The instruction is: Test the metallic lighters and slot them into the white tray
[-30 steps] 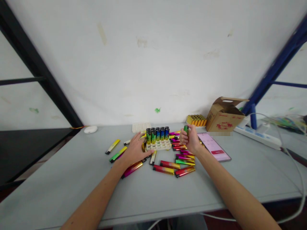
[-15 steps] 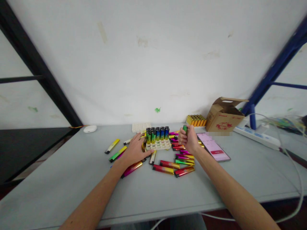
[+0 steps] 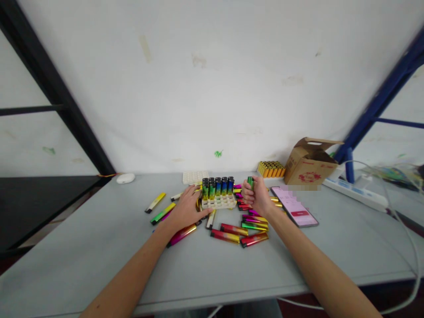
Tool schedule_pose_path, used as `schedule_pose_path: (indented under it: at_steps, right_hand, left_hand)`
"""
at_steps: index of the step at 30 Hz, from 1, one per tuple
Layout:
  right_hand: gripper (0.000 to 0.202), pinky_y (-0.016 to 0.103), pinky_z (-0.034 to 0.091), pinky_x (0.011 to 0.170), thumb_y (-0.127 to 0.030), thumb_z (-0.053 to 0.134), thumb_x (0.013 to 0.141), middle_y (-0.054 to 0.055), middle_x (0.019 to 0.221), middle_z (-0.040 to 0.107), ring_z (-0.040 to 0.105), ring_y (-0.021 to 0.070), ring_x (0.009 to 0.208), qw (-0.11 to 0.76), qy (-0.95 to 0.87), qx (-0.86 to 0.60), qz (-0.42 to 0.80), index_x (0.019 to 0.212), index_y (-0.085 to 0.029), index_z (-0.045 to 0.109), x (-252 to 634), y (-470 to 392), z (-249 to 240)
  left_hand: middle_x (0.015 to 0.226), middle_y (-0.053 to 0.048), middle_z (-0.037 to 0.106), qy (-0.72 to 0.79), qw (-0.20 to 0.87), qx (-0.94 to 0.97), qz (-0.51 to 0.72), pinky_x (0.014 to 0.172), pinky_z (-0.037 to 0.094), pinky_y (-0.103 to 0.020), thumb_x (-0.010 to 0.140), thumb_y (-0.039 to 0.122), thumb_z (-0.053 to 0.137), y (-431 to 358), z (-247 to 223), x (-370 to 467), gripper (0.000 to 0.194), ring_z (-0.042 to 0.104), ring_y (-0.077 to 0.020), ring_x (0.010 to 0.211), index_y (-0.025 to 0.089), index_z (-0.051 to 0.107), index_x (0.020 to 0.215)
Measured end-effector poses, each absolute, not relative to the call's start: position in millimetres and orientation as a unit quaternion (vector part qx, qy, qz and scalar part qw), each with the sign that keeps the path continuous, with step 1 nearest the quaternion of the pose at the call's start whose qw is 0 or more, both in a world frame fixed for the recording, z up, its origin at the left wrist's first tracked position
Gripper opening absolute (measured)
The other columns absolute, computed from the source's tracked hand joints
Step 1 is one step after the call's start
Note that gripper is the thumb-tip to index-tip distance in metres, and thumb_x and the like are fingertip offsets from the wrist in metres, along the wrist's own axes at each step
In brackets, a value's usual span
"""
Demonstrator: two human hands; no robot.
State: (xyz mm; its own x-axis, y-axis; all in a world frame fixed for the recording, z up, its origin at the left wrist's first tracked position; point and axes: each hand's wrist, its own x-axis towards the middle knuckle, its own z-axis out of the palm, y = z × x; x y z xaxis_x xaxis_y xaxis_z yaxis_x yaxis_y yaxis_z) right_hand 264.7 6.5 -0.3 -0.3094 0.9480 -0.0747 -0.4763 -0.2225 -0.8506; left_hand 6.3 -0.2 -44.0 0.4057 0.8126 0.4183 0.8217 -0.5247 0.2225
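A white perforated tray (image 3: 220,202) stands mid-table, its back rows filled with several upright lighters (image 3: 217,187), green-yellow on the left and blue-yellow on the right, tops black. My left hand (image 3: 187,206) grips the tray's left end, thumb at the front corner and fingers reaching along the side. Just right of the tray, my right hand (image 3: 256,194) is closed in a fist around an upright green lighter (image 3: 250,181), raised above the table. Loose lighters lie around both hands, among them a red-yellow lighter (image 3: 225,236) in front and a yellow lighter (image 3: 155,202) at the left.
A second white tray (image 3: 195,177) lies by the wall. Orange-yellow lighters (image 3: 271,168) stand packed together beside an open cardboard box (image 3: 309,165). A phone (image 3: 296,210), a power strip (image 3: 356,193) and cables are on the right; a white case (image 3: 125,178) sits at back left.
My right hand has shifted a little left, toward the tray, carrying the green lighter. My left hand stays at the tray's left end.
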Motion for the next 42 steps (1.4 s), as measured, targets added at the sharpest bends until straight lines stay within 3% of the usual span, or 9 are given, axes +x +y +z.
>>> schedule_pose_path:
  at_steps: [4,7,12,15,18,22,30,37,42]
  right_hand:
    - [0.036,0.018,0.022,0.035,-0.056,0.043,0.08,-0.008,0.05,0.031,0.023,0.0071,0.037,0.515,-0.406,-0.31,0.688,0.07,-0.022,0.046,263,3,2]
    - [0.028,0.019,0.03,0.039,-0.05,0.046,0.079,-0.006,0.058,0.047,0.038,0.0094,0.042,0.547,-0.421,-0.308,0.655,0.082,-0.023,0.049,261,2,3]
    - [0.03,0.024,0.047,0.059,-0.052,0.057,0.077,0.0,0.078,0.061,0.056,0.0142,0.067,0.604,-0.45,-0.335,0.565,0.083,-0.022,0.057,263,10,-5]
    - [0.032,0.027,0.048,0.074,-0.053,0.058,0.08,0.002,0.084,0.063,0.057,0.0172,0.083,0.631,-0.518,-0.354,0.456,0.085,-0.022,0.064,267,12,-8]
    - [0.025,0.026,0.046,0.072,-0.046,0.06,0.083,0.001,0.079,0.062,0.055,0.017,0.08,0.603,-0.604,-0.364,0.372,0.083,-0.022,0.067,271,9,-2]
    - [0.019,0.027,0.046,0.067,-0.039,0.062,0.082,0.0,0.076,0.064,0.055,0.0166,0.071,0.562,-0.658,-0.356,0.352,0.081,-0.021,0.069,266,2,2]
    - [0.022,0.039,0.046,0.089,-0.027,0.061,0.081,0.005,0.101,0.071,0.063,0.0225,0.092,0.505,-0.72,-0.383,0.283,0.102,-0.025,0.07,247,0,-23]
    - [0.027,0.034,0.049,0.076,-0.025,0.057,0.083,0.002,0.087,0.07,0.066,0.0207,0.081,0.519,-0.713,-0.391,0.262,0.11,-0.026,0.057,232,-3,-25]
    - [0.021,0.035,0.049,0.082,-0.027,0.056,0.085,0.004,0.095,0.07,0.067,0.0219,0.092,0.529,-0.72,-0.392,0.22,0.105,-0.026,0.056,231,0,-31]
  left_hand:
    - [0.133,-0.017,0.051,-0.466,0.002,-0.847,-0.254,0.109,0.034,-0.051,0.082,0.058,0.056,-1,-43,6,0.057,0.043,-0.032,0.129,0.016,0.055,0.12]
    - [0.133,-0.017,0.05,-0.462,-0.003,-0.848,-0.261,0.108,0.036,-0.05,0.082,0.057,0.057,-1,-43,5,0.055,0.044,-0.0315,0.127,0.016,0.056,0.119]
    - [0.132,-0.018,0.05,-0.464,0.002,-0.85,-0.249,0.108,0.036,-0.049,0.083,0.058,0.055,-1,-44,4,0.053,0.044,-0.0314,0.127,0.015,0.056,0.114]
    - [0.131,-0.018,0.051,-0.463,0.001,-0.853,-0.243,0.108,0.036,-0.049,0.084,0.057,0.054,-1,-43,3,0.051,0.044,-0.0314,0.127,0.015,0.057,0.113]
    - [0.132,-0.02,0.051,-0.47,-0.002,-0.849,-0.242,0.106,0.037,-0.051,0.083,0.058,0.054,0,-42,3,0.053,0.044,-0.0335,0.127,0.014,0.058,0.112]
    - [0.134,-0.02,0.051,-0.473,-0.007,-0.845,-0.251,0.107,0.036,-0.052,0.079,0.06,0.057,1,-42,2,0.059,0.044,-0.034,0.128,0.014,0.058,0.116]
    - [0.135,-0.021,0.049,-0.479,-0.008,-0.85,-0.22,0.109,0.034,-0.049,0.085,0.056,0.051,-2,-40,4,0.058,0.041,-0.0321,0.13,0.011,0.055,0.121]
    - [0.135,-0.018,0.051,-0.485,-0.009,-0.843,-0.234,0.107,0.034,-0.051,0.083,0.051,0.058,-1,-41,5,0.053,0.044,-0.0313,0.128,0.015,0.055,0.121]
    - [0.135,-0.019,0.05,-0.494,-0.007,-0.841,-0.223,0.108,0.033,-0.05,0.082,0.053,0.058,-1,-40,6,0.055,0.044,-0.0316,0.128,0.014,0.056,0.12]
